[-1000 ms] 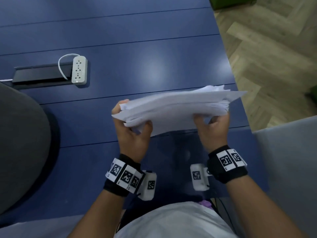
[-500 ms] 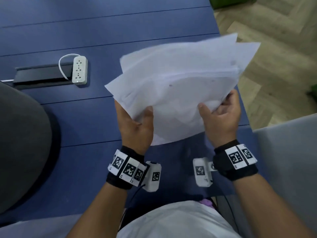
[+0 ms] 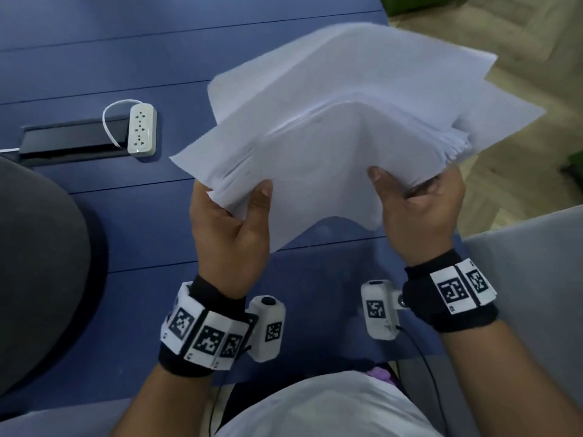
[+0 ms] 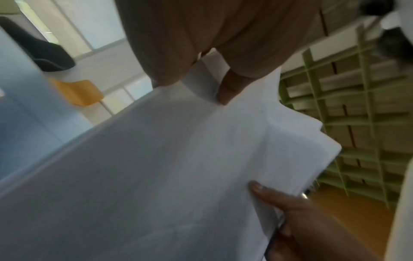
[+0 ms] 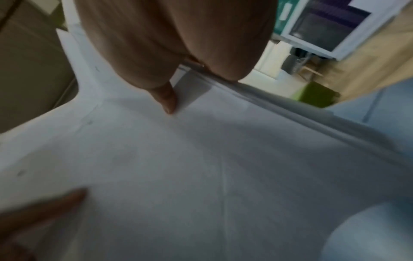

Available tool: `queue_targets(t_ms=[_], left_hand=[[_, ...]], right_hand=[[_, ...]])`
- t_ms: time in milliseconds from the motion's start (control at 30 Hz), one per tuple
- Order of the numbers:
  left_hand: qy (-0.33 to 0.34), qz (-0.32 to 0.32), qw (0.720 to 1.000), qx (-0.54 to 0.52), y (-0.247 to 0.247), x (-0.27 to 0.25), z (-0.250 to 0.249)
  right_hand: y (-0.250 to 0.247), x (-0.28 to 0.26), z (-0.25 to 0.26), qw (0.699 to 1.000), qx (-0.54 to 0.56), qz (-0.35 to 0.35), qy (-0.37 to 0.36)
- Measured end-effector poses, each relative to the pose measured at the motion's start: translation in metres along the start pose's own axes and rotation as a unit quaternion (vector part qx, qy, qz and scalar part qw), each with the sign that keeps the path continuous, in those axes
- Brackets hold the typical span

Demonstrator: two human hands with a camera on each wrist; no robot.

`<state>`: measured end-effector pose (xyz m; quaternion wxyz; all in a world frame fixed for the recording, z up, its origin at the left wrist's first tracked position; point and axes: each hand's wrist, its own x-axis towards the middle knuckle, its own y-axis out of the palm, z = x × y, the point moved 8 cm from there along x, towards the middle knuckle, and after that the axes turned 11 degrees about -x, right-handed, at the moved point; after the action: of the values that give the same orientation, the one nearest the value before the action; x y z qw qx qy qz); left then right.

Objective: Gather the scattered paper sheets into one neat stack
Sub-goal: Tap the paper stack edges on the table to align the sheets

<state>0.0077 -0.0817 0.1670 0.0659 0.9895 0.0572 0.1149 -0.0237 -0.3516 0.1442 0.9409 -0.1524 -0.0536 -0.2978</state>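
A thick, uneven stack of white paper sheets [image 3: 340,127] is held in the air above the blue table [image 3: 157,234], tilted up toward me with its edges fanned and corners sticking out. My left hand [image 3: 233,216] grips its near left corner, thumb on top. My right hand [image 3: 416,203] grips the near right edge, thumb on top and fingers underneath. The left wrist view shows the paper stack [image 4: 156,176] with both thumbs pressed on it. In the right wrist view the paper stack [image 5: 201,176] fills the frame, blurred.
A white power strip [image 3: 142,129] with its cord lies beside a black cable slot [image 3: 69,141] at the left of the table. A dark chair back [image 3: 34,266] stands at the left, a grey seat [image 3: 536,279] at the right, wooden floor [image 3: 520,33] beyond.
The stack was held almost flat and edge-on a second ago; both hands have raised it and tipped its far edge upward, so its broad face now shows.
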Motion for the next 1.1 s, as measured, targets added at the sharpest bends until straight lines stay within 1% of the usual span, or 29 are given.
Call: queue_targets(t_ms=[67, 133, 200, 233, 300, 367, 433, 500, 567, 600, 667, 733, 800, 900, 1000, 1067, 1100], left_hand=[[0.002, -0.014, 1.0, 0.019, 0.007, -0.004, 0.0], [0.01, -0.05, 0.998, 0.031, 0.01, -0.006, 0.0], [0.027, -0.07, 0.997, 0.032, 0.011, -0.008, 0.0], [0.031, -0.072, 0.997, 0.026, 0.011, -0.009, 0.003], [0.015, -0.072, 0.997, 0.019, 0.007, -0.009, 0.019], [-0.036, -0.063, 0.997, 0.022, 0.001, -0.011, 0.056], [-0.104, -0.047, 0.992, 0.05, -0.007, -0.019, 0.101], [-0.13, -0.036, 0.988, 0.076, -0.009, -0.03, 0.125], [-0.149, -0.045, 0.985, 0.078, -0.01, -0.037, 0.138], [-0.152, -0.057, 0.984, 0.07, -0.01, -0.038, 0.14], [-0.144, -0.072, 0.985, 0.061, -0.007, -0.037, 0.138], [-0.139, -0.063, 0.987, 0.049, -0.001, -0.035, 0.139], [-0.137, -0.05, 0.989, 0.03, 0.009, -0.036, 0.134], [-0.111, -0.069, 0.991, 0.004, 0.018, -0.032, 0.122], [-0.075, -0.07, 0.995, 0.009, 0.016, -0.017, 0.112], [-0.075, -0.068, 0.994, 0.035, 0.01, -0.007, 0.112], [-0.089, -0.072, 0.993, 0.043, 0.007, -0.003, 0.116]], right_hand=[[0.0, -0.006, 0.012, 0.996, -0.065, -0.028, -0.045], [0.001, -0.013, 0.018, 0.984, -0.139, -0.052, -0.099], [0.003, -0.017, 0.012, 0.979, -0.153, -0.058, -0.121], [0.005, -0.016, 0.006, 0.982, -0.141, -0.056, -0.116], [0.014, -0.016, -0.019, 0.991, -0.105, -0.025, -0.085], [0.027, -0.02, -0.054, 0.994, -0.1, 0.026, -0.023], [0.033, -0.033, -0.095, 0.988, -0.132, 0.07, 0.046], [0.032, -0.048, -0.13, 0.973, -0.188, 0.096, 0.091], [0.03, -0.06, -0.15, 0.957, -0.24, 0.116, 0.114], [0.032, -0.062, -0.15, 0.95, -0.265, 0.13, 0.105], [0.033, -0.062, -0.153, 0.948, -0.271, 0.131, 0.104], [0.033, -0.059, -0.153, 0.957, -0.246, 0.105, 0.114], [0.036, -0.058, -0.149, 0.97, -0.192, 0.089, 0.117], [0.041, -0.052, -0.129, 0.983, -0.149, 0.058, 0.092], [0.037, -0.043, -0.119, 0.987, -0.135, 0.041, 0.071], [0.037, -0.035, -0.116, 0.985, -0.143, 0.057, 0.073], [0.038, -0.031, -0.12, 0.985, -0.136, 0.072, 0.084]])
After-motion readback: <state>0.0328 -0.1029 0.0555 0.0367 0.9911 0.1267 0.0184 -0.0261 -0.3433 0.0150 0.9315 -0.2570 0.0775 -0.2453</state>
